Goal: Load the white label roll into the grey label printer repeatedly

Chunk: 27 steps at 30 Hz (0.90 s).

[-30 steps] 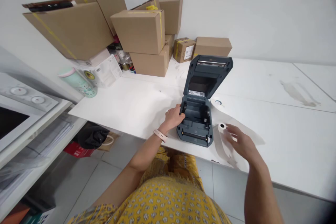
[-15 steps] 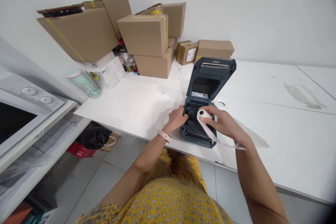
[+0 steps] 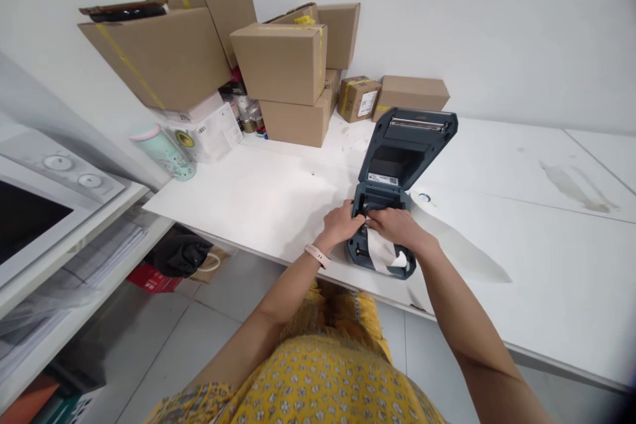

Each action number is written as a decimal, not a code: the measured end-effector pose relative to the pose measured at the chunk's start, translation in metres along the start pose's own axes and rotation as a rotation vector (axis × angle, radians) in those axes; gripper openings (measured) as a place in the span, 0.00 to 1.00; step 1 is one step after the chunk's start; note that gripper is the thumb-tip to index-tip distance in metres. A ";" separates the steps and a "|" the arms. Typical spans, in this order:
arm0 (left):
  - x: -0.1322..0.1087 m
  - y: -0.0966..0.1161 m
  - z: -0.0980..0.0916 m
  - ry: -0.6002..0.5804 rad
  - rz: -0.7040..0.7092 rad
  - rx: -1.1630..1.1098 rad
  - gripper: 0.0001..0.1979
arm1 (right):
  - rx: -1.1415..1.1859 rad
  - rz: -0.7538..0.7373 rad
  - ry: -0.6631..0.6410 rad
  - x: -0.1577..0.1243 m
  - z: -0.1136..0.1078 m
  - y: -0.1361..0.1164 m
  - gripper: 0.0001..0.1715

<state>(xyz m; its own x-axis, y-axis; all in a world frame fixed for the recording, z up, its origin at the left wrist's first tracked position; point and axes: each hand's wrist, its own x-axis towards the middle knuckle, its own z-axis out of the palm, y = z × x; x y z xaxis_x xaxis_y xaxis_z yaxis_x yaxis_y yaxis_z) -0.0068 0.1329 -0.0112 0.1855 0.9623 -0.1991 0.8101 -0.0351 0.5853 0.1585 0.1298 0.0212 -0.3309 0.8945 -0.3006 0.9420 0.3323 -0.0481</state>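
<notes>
A dark label printer point(image 3: 415, 156) stands at the table's front edge with its lid tilted up. My left hand point(image 3: 342, 222) grips the left side of its base, thumb reaching over the rim to the inside. Down in the compartment, my right hand point(image 3: 397, 226) is closed around a white label roll, most of which it hides. From under that hand a strip of label paper point(image 3: 381, 252) hangs over the printer's front, its end curling at the right.
Cardboard boxes point(image 3: 278, 66) are stacked against the wall at the back left. A mint tumbler point(image 3: 166, 154) stands at the table's left end, near a microwave point(image 3: 54, 185). Loose backing paper point(image 3: 462, 245) and a small roll end point(image 3: 424, 197) lie right of the printer.
My right hand has lowered the label roll into the printer's compartment and turned over it. The paper strip now drapes over the front instead of trailing right. My left hand stays on the printer's side.
</notes>
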 end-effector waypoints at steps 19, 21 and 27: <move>-0.001 -0.003 0.003 -0.011 -0.002 -0.057 0.23 | 0.212 -0.134 0.526 -0.041 0.056 -0.003 0.25; -0.001 -0.003 0.003 -0.013 -0.001 -0.067 0.23 | 0.184 -0.088 0.642 -0.053 0.069 -0.014 0.25; -0.001 -0.003 0.004 -0.009 0.005 -0.072 0.24 | 0.110 -0.015 0.783 -0.070 0.079 -0.038 0.24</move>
<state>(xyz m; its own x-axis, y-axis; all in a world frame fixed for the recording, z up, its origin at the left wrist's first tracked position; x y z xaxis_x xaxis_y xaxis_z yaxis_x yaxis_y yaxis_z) -0.0070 0.1314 -0.0154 0.1949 0.9597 -0.2027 0.7669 -0.0202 0.6415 0.1504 0.0314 -0.0313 -0.2488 0.8543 0.4564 0.9238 0.3509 -0.1531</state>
